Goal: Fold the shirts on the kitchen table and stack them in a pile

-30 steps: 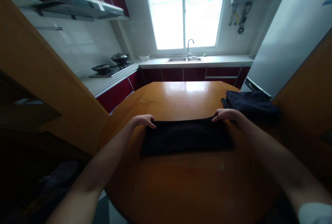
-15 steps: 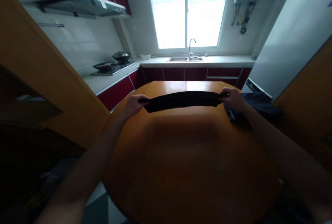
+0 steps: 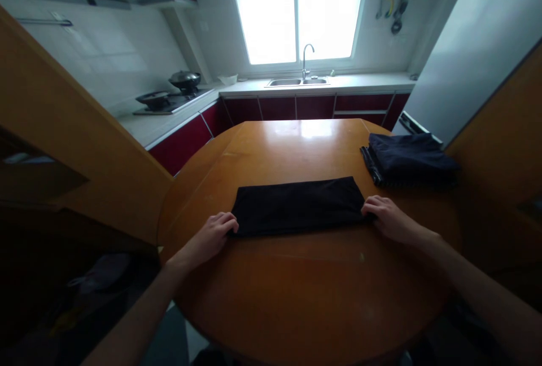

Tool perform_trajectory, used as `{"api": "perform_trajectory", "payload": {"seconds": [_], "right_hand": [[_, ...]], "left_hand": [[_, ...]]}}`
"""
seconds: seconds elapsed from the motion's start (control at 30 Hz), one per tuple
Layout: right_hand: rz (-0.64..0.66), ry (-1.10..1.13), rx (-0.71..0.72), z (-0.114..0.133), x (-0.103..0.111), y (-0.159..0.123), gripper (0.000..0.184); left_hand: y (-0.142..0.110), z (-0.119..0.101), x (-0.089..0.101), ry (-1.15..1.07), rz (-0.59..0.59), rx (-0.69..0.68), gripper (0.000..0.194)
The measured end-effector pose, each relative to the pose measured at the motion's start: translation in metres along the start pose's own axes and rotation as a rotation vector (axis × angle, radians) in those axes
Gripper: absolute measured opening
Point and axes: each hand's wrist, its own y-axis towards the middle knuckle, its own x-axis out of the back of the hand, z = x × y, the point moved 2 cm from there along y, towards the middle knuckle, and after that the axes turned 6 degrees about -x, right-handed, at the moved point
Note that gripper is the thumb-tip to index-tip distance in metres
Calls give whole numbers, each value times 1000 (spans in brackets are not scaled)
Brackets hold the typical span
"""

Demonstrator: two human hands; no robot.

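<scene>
A folded black garment (image 3: 298,207) lies flat on the wooden table (image 3: 292,298) as a long rectangle; its exact kind cannot be made out. My left hand (image 3: 218,229) pinches its near left corner, fingers curled over the edge. At the near right corner, my right hand (image 3: 381,214) grips the cloth in the same way, thumb hidden. To the far right of it rests a stack of folded dark clothes (image 3: 410,157), navy on top.
Beyond the table run a counter with a sink (image 3: 285,82) and a stove (image 3: 173,103) bearing two pans. A fridge (image 3: 466,55) stands at right, close to the clothes stack. A wooden door frame (image 3: 84,112) slants at left.
Half a second ago both hands held the black garment raised above the table. It now lies flat again, nearer me, with my hands at its near corners instead of the far ones.
</scene>
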Motion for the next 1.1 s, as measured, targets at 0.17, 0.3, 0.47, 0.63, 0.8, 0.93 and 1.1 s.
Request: {"api": "perform_trajectory", "payload": {"seconds": [0.17, 0.3, 0.47, 0.63, 0.8, 0.93, 1.1], "right_hand": [[9, 190, 7, 33, 21, 39, 27], [-288, 167, -133, 90, -15, 109, 44], [-233, -48, -165, 137, -77, 142, 53], [-214, -94, -239, 117, -84, 124, 55], [-115, -101, -310, 84, -76, 112, 68], [-47, -127, -348, 66, -74, 106, 71], [-33, -158, -398, 48, -71, 97, 65]], "left_hand": [[52, -32, 26, -100, -49, -6, 23], [146, -77, -10, -75, -210, 16, 43], [199, -106, -83, 72, -96, 63, 56], [179, -92, -94, 127, -149, 123, 58], [146, -52, -78, 87, -72, 256, 66], [111, -22, -66, 104, -20, 350, 67], [79, 1, -61, 103, -34, 461, 66]]}}
